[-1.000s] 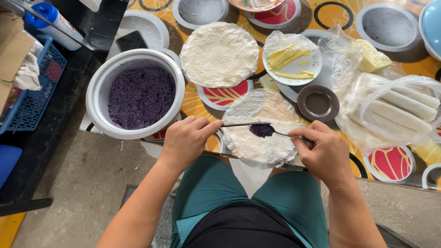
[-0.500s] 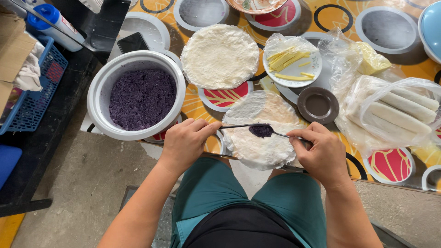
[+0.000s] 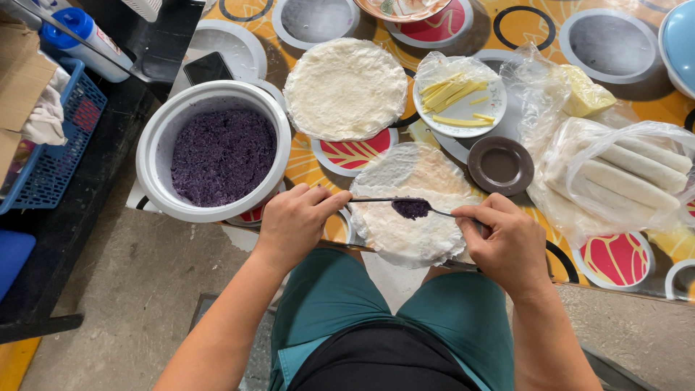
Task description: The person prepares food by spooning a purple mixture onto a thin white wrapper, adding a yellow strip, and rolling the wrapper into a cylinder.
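Observation:
A thin white round wrapper (image 3: 405, 242) lies on the table edge in front of me. My right hand (image 3: 510, 242) grips the handle of a metal spoon (image 3: 441, 212) whose bowl carries a dark purple dollop (image 3: 411, 208) just over the wrapper's middle. My left hand (image 3: 293, 224) pinches a thin dark utensil (image 3: 365, 200) whose tip meets the spoon's bowl. To the left stands a white pot (image 3: 156, 145) holding purple sticky rice (image 3: 221, 156).
Behind are a stack of white wrappers (image 3: 346, 87), a plate of yellow strips (image 3: 460, 94), a small brown dish (image 3: 501, 165), a yellow block in plastic (image 3: 583, 94) and a bag of white rolls (image 3: 630, 181). A phone (image 3: 208, 67) and a blue basket (image 3: 43, 166) are on the left.

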